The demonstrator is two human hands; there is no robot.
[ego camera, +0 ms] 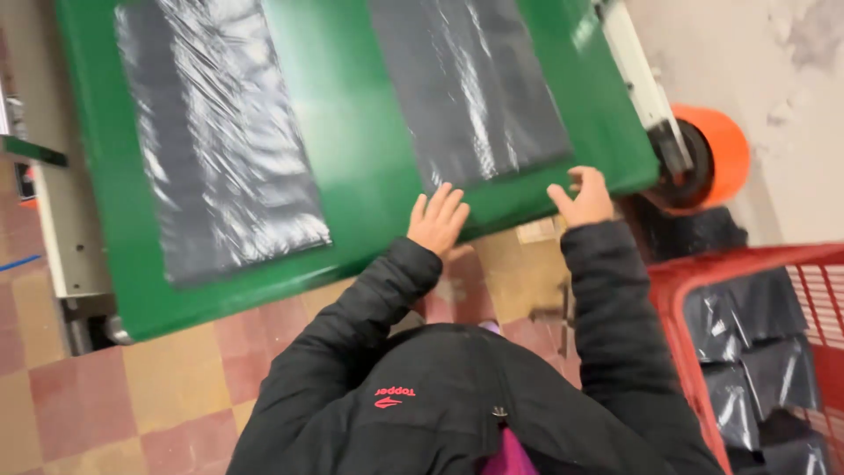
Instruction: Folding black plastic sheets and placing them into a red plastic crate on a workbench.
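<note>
Checkered red-and-tan floor tiles [176,378] run under a green worktop [360,132] carrying two flat stacks of black plastic bags. At left lies the left stack [215,132]; the right stack [470,84] lies just ahead of both hands, long axis running away from the person. Left hand [437,222] rests flat, fingers spread, near its lower edge — right hand [582,198], loosely curled and holding nothing, hovers at its near corner. A red basket [677,281] with folded bags stands at right.

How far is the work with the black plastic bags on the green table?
Done: folded black bags already sit in the red basket. In hand: the left hand and right hand rest open at the near end of the right bag stack. Left: the left bag stack lies untouched on the green table.
</note>
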